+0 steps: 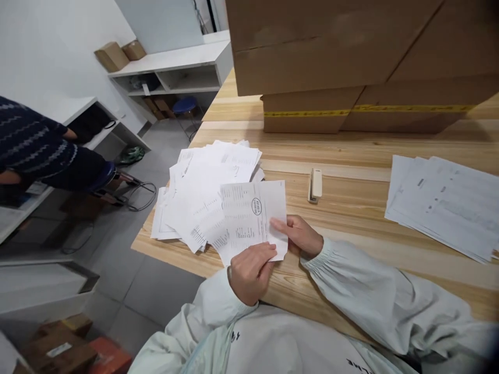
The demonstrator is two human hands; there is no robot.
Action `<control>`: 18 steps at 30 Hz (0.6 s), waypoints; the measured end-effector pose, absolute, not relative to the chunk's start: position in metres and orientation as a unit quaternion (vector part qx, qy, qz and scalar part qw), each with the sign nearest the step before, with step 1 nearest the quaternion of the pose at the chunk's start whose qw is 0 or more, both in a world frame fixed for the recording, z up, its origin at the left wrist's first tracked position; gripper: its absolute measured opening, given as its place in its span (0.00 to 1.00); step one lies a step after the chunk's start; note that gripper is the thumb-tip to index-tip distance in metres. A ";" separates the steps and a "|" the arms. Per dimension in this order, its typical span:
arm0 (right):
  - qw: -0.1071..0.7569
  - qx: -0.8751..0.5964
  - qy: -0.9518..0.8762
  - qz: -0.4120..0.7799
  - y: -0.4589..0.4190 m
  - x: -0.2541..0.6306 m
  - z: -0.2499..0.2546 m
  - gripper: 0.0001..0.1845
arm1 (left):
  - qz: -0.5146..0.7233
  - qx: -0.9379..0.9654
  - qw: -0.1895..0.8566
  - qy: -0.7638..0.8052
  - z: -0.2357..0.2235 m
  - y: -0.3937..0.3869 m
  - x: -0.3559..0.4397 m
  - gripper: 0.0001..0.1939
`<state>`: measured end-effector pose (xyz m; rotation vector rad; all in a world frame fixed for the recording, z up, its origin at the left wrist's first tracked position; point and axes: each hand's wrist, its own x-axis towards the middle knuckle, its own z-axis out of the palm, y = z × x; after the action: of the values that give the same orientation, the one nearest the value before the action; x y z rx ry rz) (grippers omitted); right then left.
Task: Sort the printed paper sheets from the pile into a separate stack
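Observation:
A printed sheet of paper with an oval stamp on it lies between my hands near the table's front edge. My right hand grips its right side, thumb on top and fingers underneath. Across its lower edge rests my left hand, fingers bent together over the paper; part of its grip is hidden. Whether more than one sheet is held, I cannot tell. Just beyond and to the left spreads a loose pile of printed papers, partly under the held sheet. A small cream stapler stands on the table, right of the pile.
Large cardboard boxes are stacked at the table's back. Another fanned stack of papers lies at the right. Beyond the left table edge are a seated person, a blue stool, white shelving and floor boxes.

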<state>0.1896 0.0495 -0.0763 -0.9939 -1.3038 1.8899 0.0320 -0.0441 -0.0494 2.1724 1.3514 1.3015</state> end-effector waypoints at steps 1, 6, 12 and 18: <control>0.301 -0.377 -0.500 0.719 0.052 0.185 -0.077 0.27 | 0.447 0.746 0.148 0.471 -0.049 -0.045 0.032 0.12; 0.397 -0.402 -0.543 0.622 0.051 0.184 -0.075 0.19 | 0.485 0.675 0.192 0.522 -0.046 -0.053 0.017 0.14; 0.473 -0.486 -0.563 0.471 0.030 0.237 -0.064 0.12 | 0.668 0.433 0.178 0.578 -0.042 -0.044 -0.010 0.23; 0.514 -0.484 -0.549 0.447 -0.011 0.265 -0.060 0.11 | 0.549 0.339 0.592 0.482 -0.037 -0.020 0.011 0.34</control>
<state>0.2653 -0.0112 -0.0600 -1.1645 -1.3200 1.0738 0.0107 -0.0202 -0.0366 0.7884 1.1206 1.2776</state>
